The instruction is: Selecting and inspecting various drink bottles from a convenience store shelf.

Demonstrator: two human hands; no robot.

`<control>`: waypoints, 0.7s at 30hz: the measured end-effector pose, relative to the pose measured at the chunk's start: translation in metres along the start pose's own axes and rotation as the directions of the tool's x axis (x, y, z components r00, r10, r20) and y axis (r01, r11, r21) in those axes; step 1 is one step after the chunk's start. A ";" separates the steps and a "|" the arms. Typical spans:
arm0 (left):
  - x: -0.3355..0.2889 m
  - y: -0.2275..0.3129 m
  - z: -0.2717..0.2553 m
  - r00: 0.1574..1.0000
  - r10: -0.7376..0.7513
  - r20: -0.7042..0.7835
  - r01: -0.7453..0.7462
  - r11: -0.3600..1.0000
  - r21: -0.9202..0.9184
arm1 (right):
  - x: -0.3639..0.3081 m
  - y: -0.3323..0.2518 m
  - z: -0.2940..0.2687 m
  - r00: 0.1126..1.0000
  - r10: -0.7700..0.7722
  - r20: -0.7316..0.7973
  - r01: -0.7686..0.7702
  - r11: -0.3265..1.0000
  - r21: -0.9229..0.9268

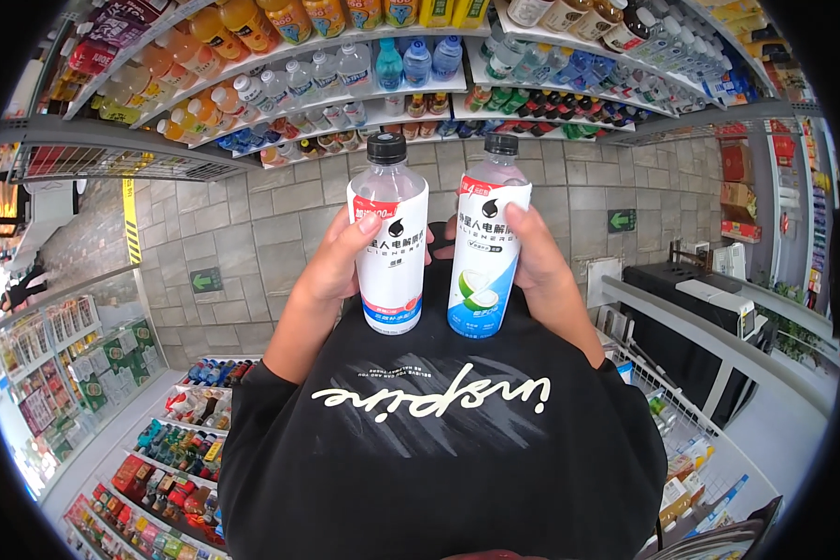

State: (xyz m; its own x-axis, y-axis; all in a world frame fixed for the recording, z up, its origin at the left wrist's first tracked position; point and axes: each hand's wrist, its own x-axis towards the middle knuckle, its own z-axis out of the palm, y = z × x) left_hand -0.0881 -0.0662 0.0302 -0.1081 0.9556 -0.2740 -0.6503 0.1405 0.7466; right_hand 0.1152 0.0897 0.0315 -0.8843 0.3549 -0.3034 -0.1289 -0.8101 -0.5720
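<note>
Upright in front of my chest are two capped plastic drink bottles, a small gap between them. My left hand (350, 245) is closed round the bottle with the red and blue bands (397, 271), its thumb across the white label. The bottle with the coconut picture (483, 252) sits in my right hand (532, 250), with the thumb over its upper label; its lower part is light blue. Both have black caps and clear necks. Most of my fingers are hidden behind the bottles.
Ahead stand shelves of drink bottles (355, 67) in several rows. Grey floor tiles (280, 210) carry green arrow signs (205, 281). Stocked shelves (173, 448) are at the lower left. A black and white machine (686, 303) and a metal rail (681, 313) are on the right.
</note>
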 end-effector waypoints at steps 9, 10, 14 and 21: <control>-0.013 -0.008 -0.022 0.995 -0.048 0.093 0.062 0.988 -0.145 | -0.005 0.015 0.011 0.970 -0.109 0.220 0.117 0.993 -0.024; -0.014 -0.009 -0.024 0.991 -0.051 0.123 0.069 0.987 -0.145 | -0.008 0.018 0.012 0.982 -0.106 0.156 0.108 0.994 -0.004; -0.018 -0.010 -0.032 0.985 -0.057 0.164 0.083 0.985 -0.154 | -0.011 0.027 0.018 0.998 -0.061 -0.030 0.055 0.983 -0.177; -0.027 -0.012 -0.038 0.988 -0.121 0.101 0.136 0.977 -0.164 | 0.000 0.033 0.020 0.991 0.010 0.132 -0.020 0.997 0.079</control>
State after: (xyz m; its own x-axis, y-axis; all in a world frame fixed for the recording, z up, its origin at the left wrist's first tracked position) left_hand -0.1059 -0.1037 0.0053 0.0476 0.9529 -0.2994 -0.7736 0.2248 0.5925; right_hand 0.1017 0.0534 0.0281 -0.9370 0.2823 -0.2057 -0.1459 -0.8515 -0.5036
